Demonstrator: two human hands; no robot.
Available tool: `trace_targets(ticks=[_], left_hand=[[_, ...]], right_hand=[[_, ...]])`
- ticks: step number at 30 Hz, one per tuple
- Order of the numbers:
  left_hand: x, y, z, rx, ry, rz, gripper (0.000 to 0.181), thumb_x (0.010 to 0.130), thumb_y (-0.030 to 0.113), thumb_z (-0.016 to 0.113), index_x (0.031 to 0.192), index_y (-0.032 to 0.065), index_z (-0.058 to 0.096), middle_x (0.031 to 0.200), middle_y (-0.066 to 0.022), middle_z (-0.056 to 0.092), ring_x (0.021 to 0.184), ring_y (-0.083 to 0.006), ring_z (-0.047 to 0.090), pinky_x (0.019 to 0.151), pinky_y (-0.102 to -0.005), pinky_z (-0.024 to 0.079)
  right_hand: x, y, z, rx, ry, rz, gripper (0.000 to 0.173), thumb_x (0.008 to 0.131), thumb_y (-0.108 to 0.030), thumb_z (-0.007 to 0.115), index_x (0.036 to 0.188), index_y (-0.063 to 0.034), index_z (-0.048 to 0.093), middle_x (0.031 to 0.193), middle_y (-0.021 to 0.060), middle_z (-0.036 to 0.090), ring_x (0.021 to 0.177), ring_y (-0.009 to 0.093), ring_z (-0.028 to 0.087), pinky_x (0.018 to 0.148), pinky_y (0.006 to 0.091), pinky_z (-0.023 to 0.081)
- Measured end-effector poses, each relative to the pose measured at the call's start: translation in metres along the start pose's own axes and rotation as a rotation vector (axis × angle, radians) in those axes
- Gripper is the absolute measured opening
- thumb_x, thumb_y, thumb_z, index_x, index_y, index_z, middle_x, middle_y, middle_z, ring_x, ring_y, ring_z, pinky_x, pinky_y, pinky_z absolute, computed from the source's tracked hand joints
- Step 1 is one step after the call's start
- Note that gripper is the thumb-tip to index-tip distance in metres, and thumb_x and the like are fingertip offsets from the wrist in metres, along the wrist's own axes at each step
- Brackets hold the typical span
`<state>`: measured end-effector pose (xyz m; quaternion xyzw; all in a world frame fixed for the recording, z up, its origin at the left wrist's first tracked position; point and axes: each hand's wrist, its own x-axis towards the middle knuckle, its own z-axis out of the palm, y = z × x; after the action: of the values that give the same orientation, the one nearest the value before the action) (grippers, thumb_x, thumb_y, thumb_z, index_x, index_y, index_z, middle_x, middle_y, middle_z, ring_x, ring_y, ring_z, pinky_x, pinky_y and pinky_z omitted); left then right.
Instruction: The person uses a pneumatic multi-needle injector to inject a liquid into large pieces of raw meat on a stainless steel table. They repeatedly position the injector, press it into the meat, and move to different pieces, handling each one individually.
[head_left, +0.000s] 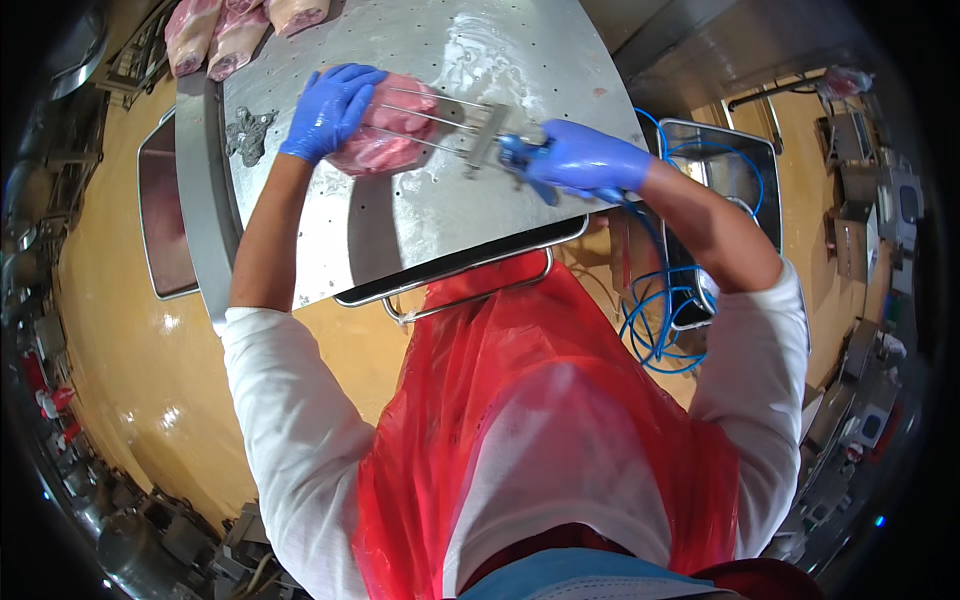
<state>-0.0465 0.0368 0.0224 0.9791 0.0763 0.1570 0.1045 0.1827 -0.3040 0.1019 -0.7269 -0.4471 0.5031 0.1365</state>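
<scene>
My left hand (332, 109), in a blue glove, presses on the left side of a piece of raw meat (401, 135) lying on the perforated metal table (450, 217). In my right hand (592, 157), also gloved in blue, is a multi-needle brine injector (487, 139). Several long parallel needles run from its metal head to the left, over or into the meat; whether their tips are in it, I cannot tell. A blue hose (649, 225) hangs from the injector's grip. A grey metal-mesh clump, perhaps a glove (249, 136), lies left of my left hand.
Several skin-on meat pieces (238, 37) lie at the table's upper left. A metal tub (166, 217) stands beyond the left edge. At the right, coils of blue hose (656, 330) hang beside another metal tub (772, 161). A tubular rail (480, 289) runs below the near edge.
</scene>
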Motion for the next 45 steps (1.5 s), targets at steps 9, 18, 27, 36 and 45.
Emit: trace_targets(ticks=[9, 18, 27, 36, 45], left_hand=[[-0.008, -0.005, -0.012, -0.008, 0.008, 0.086, 0.043, 0.109, 0.038, 0.048, 0.138, 0.0184, 0.072, 0.139, -0.0086, 0.070, 0.133, -0.0321, 0.059, 0.114, -0.0480, 0.040], [-0.010, -0.033, -0.014, -0.111, -0.097, 0.052, 0.045, 0.110, 0.039, 0.046, 0.142, 0.0155, 0.069, 0.144, -0.0090, 0.068, 0.137, -0.0336, 0.058, 0.116, -0.0504, 0.039], [-0.005, 0.035, -0.014, 0.071, -0.017, -0.037, 0.039, 0.107, 0.032, 0.051, 0.135, 0.0136, 0.071, 0.139, -0.0085, 0.070, 0.137, -0.0332, 0.058, 0.118, -0.0540, 0.038], [-0.011, 0.055, 0.004, 0.129, 0.195, 0.012, 0.034, 0.105, 0.026, 0.055, 0.131, 0.0112, 0.071, 0.135, -0.0115, 0.071, 0.134, -0.0370, 0.060, 0.119, -0.0534, 0.039], [-0.012, 0.049, -0.004, 0.138, 0.186, 0.052, 0.034, 0.105, 0.028, 0.056, 0.131, 0.0119, 0.072, 0.137, -0.0115, 0.071, 0.133, -0.0387, 0.061, 0.118, -0.0528, 0.041]], right_hand=[[-0.019, -0.050, 0.002, 0.057, 0.019, 0.070, 0.022, 0.084, -0.020, 0.065, 0.097, -0.0073, 0.076, 0.064, 0.0025, 0.060, 0.050, 0.011, 0.056, 0.048, 0.0292, 0.044], [0.034, -0.062, 0.017, 0.121, -0.005, -0.058, 0.020, 0.087, -0.018, 0.067, 0.100, -0.0041, 0.073, 0.063, 0.0042, 0.060, 0.049, 0.013, 0.053, 0.047, 0.0335, 0.043], [0.013, -0.049, 0.014, 0.247, -0.102, -0.033, 0.036, 0.074, -0.021, 0.072, 0.103, -0.0019, 0.076, 0.088, 0.0099, 0.071, 0.071, 0.017, 0.065, 0.060, 0.0347, 0.053], [0.027, -0.009, 0.023, 0.280, -0.130, 0.037, 0.015, 0.098, -0.018, 0.066, 0.095, -0.0042, 0.063, 0.073, -0.0005, 0.055, 0.055, 0.008, 0.053, 0.048, 0.0282, 0.046], [0.021, -0.015, 0.012, 0.222, -0.162, 0.025, 0.016, 0.097, -0.019, 0.065, 0.101, -0.0035, 0.066, 0.072, 0.0001, 0.056, 0.057, 0.009, 0.054, 0.049, 0.0294, 0.048]])
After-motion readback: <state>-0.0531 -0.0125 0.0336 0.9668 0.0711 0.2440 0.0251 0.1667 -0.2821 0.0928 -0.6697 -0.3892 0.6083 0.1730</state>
